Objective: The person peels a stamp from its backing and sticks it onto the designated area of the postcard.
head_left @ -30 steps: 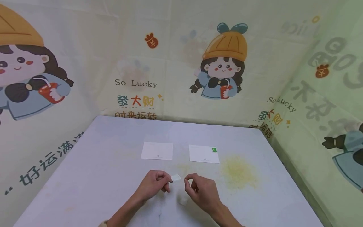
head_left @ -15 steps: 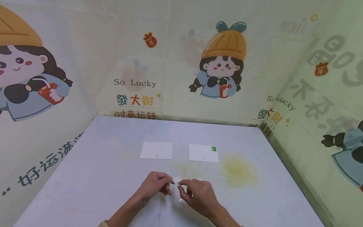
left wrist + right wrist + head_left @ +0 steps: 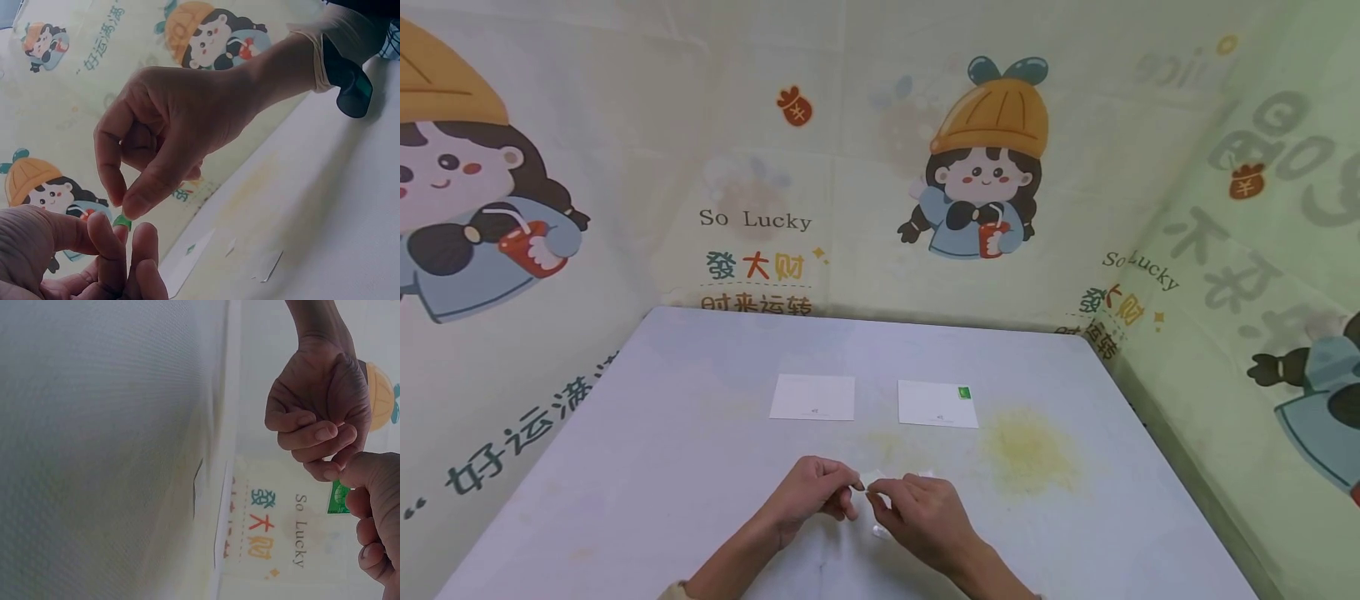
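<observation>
Fingertips of both hands meet over the near middle of the table around a small green stamp, which shows best in the right wrist view (image 3: pixel 338 499) and as a green sliver in the left wrist view (image 3: pixel 122 221). My left hand (image 3: pixel 814 492) pinches the stamp with its other fingers curled in. From the opposite side my right hand (image 3: pixel 922 518) pinches it between thumb and forefinger. Most of the stamp is covered by fingers. Beyond the hands lie two white cards: a left card (image 3: pixel 812 397) with no stamp, and a right card (image 3: pixel 937 404) bearing a green stamp (image 3: pixel 964 392).
A small whitish scrap (image 3: pixel 880 531) lies on the white table (image 3: pixel 647 467) beneath the hands, and another pale piece (image 3: pixel 927 473) shows behind the right hand. A yellow stain (image 3: pixel 1032 450) marks the tabletop at right. Printed cloth (image 3: pixel 865 167) hangs along the back and sides.
My right hand has moved left until its fingertips meet the left hand's at the stamp, which the left hand held alone a second ago. The left hand has barely shifted.
</observation>
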`<act>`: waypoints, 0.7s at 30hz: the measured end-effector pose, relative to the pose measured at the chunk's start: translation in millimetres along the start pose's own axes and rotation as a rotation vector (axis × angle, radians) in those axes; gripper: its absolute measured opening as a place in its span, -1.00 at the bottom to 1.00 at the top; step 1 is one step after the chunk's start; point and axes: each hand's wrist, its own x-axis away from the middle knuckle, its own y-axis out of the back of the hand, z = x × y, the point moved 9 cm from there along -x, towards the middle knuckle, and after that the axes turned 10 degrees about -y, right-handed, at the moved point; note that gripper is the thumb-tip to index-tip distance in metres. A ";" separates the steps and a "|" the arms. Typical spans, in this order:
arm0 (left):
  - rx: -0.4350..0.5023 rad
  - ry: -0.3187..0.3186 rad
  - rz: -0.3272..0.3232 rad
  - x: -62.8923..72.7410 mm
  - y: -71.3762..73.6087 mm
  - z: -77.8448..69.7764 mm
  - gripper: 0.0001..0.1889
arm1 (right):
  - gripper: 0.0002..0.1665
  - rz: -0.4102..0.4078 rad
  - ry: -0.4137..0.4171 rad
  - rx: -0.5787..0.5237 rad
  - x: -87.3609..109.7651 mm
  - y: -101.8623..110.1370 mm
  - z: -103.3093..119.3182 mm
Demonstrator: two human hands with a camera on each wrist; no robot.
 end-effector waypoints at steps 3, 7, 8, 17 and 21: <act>-0.002 0.003 0.000 0.1 0.0 0.7 -0.65 | -0.86 -0.004 0.013 0.010 1.1 -0.2 0.2; -0.010 0.007 -0.003 0.0 0.1 1.4 -0.66 | -0.81 0.006 0.025 0.033 1.9 -2.3 0.6; -0.016 0.007 -0.003 0.0 0.2 1.3 -0.66 | -0.81 0.009 0.028 0.041 1.8 -2.9 0.8; -0.086 -0.007 0.003 1.2 0.4 -0.8 -0.67 | -0.81 0.045 0.014 0.109 0.8 -9.8 -1.1; -0.106 -0.016 0.000 1.8 0.9 -2.1 -0.68 | -0.78 0.088 -0.022 0.141 -0.6 -14.2 -4.0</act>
